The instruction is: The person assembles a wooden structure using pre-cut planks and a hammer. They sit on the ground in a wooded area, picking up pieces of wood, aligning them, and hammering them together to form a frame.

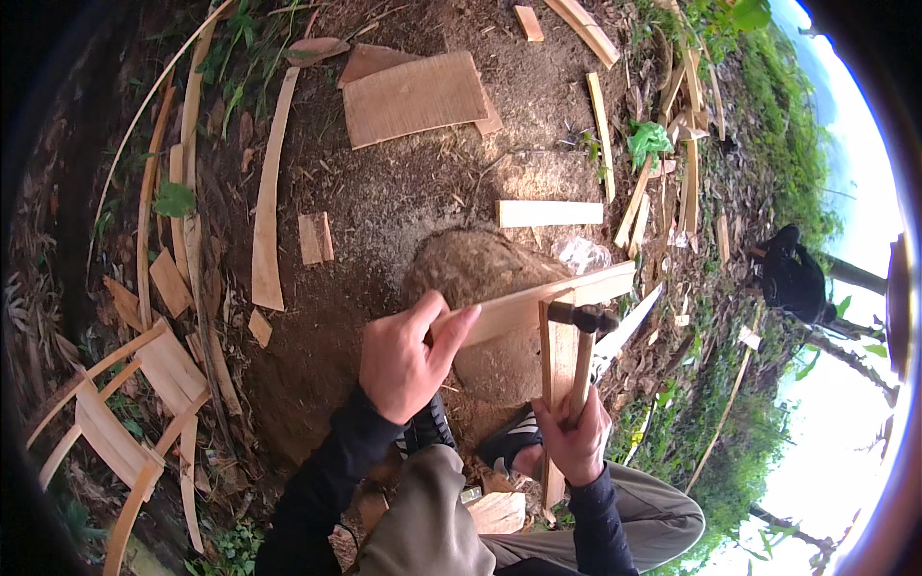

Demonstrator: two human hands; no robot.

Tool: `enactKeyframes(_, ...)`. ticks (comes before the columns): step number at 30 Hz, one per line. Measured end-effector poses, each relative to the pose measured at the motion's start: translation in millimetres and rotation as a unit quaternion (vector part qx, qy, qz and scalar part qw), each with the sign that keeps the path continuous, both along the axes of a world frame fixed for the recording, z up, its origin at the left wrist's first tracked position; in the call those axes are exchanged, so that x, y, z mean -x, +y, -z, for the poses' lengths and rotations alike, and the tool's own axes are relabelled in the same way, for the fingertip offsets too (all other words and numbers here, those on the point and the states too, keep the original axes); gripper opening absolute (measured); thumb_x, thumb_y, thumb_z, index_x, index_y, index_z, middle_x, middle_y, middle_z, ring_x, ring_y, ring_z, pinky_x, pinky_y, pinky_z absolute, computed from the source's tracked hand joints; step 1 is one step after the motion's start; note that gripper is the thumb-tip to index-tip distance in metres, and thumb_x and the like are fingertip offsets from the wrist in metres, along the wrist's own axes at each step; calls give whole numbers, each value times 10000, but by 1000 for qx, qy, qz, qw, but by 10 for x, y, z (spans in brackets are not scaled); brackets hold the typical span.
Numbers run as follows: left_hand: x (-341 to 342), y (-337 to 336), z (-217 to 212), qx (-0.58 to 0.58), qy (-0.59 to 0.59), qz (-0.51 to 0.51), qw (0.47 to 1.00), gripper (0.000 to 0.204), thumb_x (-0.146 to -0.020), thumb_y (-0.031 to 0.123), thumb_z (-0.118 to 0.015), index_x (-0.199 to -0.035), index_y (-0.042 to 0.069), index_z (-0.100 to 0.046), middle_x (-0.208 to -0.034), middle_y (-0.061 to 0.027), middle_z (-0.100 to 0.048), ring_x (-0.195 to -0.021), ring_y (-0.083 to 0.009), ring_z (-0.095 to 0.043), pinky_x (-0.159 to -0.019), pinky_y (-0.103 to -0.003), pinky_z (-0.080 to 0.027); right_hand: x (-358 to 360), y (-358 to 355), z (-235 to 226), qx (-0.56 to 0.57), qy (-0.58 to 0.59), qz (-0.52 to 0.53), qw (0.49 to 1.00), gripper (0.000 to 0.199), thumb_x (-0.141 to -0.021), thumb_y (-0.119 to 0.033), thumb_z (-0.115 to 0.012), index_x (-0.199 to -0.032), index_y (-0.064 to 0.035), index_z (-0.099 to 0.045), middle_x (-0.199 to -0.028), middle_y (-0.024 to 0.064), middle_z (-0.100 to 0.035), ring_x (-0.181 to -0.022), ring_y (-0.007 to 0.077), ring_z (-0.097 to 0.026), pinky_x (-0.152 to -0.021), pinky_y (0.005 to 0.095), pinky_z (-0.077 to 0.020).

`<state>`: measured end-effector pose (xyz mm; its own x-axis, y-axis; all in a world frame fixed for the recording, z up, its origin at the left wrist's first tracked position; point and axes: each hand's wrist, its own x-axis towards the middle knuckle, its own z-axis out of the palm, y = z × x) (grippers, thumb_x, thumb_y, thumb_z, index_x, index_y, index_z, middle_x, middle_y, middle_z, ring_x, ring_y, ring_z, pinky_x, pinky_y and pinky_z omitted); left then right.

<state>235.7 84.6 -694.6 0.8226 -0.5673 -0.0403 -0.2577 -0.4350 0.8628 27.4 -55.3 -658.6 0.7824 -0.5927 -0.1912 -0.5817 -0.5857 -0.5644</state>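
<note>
My left hand (408,357) is closed on the left end of a pale wooden board (519,313), thumb and fingers pinching its edge. The board slants up to the right above a rounded brown block (471,259), which may be a stump or a stone. In my right hand (576,444) are a hammer (582,374), gripped by its wooden handle with the dark head up, and a narrow wooden strip (557,360) held alongside. The strip's upper end meets the board near its right part; whether they are fastened I cannot tell. Behind the hammer shows a saw-like metal blade (629,331).
Wide flat boards (413,101) lie on the dirt ahead. A loose strip (549,213) lies just beyond the block. At lower left stands a slatted wooden frame (120,432). Long strips (274,192) lie at left, a green plastic bag (648,144) and a dark bundle (792,276) at right.
</note>
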Motion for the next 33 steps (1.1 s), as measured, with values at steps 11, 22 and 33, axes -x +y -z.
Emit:
enactKeyframes(11, -128, 16, -73, -50, 22, 21, 998, 472, -935, 409, -626, -691, 17, -529, -531, -165, -524, -514, -332, -612, -471, -399, -430, 61, -104, 7, -47, -63, 30, 996, 326, -815, -148, -760, -1028, -17, -550, -728, 80, -526, -623, 250, -560, -575, 353, -458)
enactKeyframes(22, -363, -115, -152, -60, 6, 85, 995, 454, -935, 416, -627, -715, 26, -551, -569, -167, -573, -591, -379, -633, -483, -430, -443, -81, -535, 370, -5, -149, 77, 986, 484, -677, -155, -865, -1004, 0, -544, -891, 95, -488, -714, 242, -483, -628, 364, -431)
enactKeyframes(33, -304, -122, -197, -58, 26, 82, 995, 427, -956, 383, -613, -688, 53, -570, -497, -55, -584, -454, -182, -634, -445, -336, -466, -31, -487, 465, 8, -202, 95, 975, 542, -667, -214, -869, -1062, 2, -567, -776, 72, -439, -709, 254, -456, -613, 378, -406)
